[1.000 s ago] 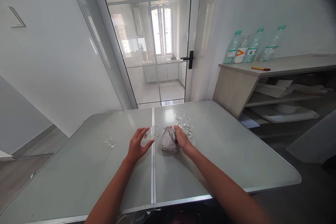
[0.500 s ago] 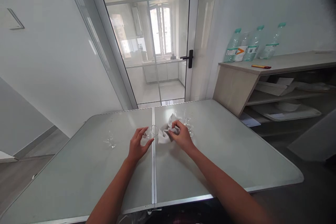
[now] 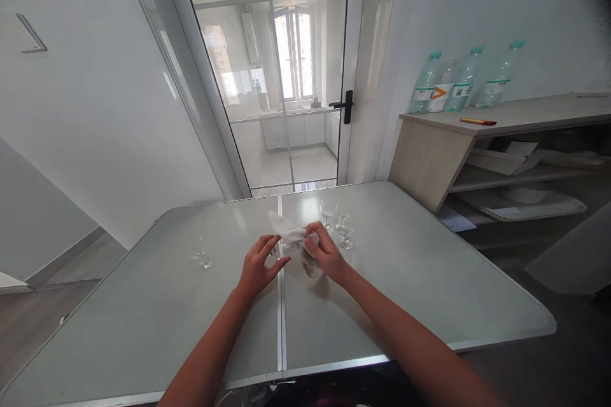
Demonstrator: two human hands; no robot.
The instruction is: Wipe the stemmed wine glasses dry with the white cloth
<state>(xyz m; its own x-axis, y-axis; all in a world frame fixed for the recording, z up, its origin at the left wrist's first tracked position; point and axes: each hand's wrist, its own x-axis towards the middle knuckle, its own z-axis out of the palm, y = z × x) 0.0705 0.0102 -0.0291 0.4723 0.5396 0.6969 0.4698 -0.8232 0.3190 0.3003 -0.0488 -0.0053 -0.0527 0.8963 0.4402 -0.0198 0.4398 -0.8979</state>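
My left hand (image 3: 260, 267) is curled around a small clear stemmed glass (image 3: 275, 250), tilted on its side near the table seam. Most of that glass is hidden by my fingers and by a pale grey cloth (image 3: 289, 232). Pinched in my right hand (image 3: 328, 255), the cloth lies bunched against the rim end of the glass, one corner sticking up to the left. Just beyond my right hand, several stemmed glasses (image 3: 347, 240) stand upright close together.
A clear glass item (image 3: 204, 261), hard to make out, is on the left of the pale table (image 3: 382, 305). Plastic bottles (image 3: 461, 86) and a red-yellow pen-like object (image 3: 478, 121) sit on the shelf unit (image 3: 424, 146) at right. Behind the table is a glass door (image 3: 310, 159).
My right hand has lifted and unfolded the bunched cloth and brought it left to the glass rim. My left hand, still holding the glass, has shifted slightly right.
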